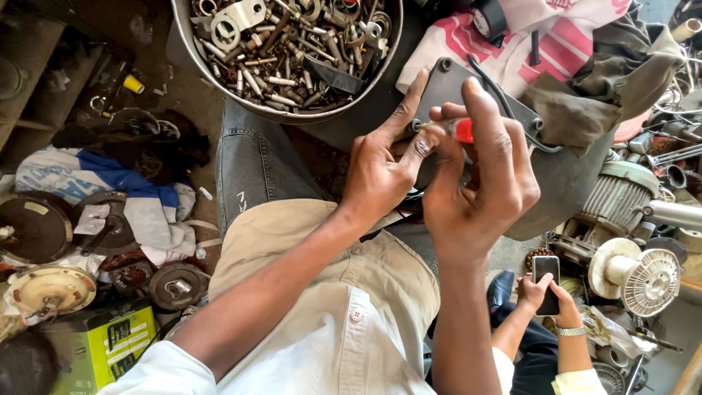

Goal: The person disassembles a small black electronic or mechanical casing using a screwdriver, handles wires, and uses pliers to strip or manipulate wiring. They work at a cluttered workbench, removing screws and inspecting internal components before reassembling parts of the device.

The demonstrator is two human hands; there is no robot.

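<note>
The red-handled screwdriver (461, 130) sits pinched in the right hand (479, 186), tip at a corner screw of the dark grey metal plate (468, 91) resting over the lap. Grip there is tight around the handle. The left hand (380, 172) grips nothing, fingers spread on the plate edge, probably steadying it. Plate looks flat, scuffed, with a black cable (504, 102) across it. Above sits a metal bowl (183, 44) of bolts, and another person's hands hold 1 phone (546, 284) lower right.
</note>
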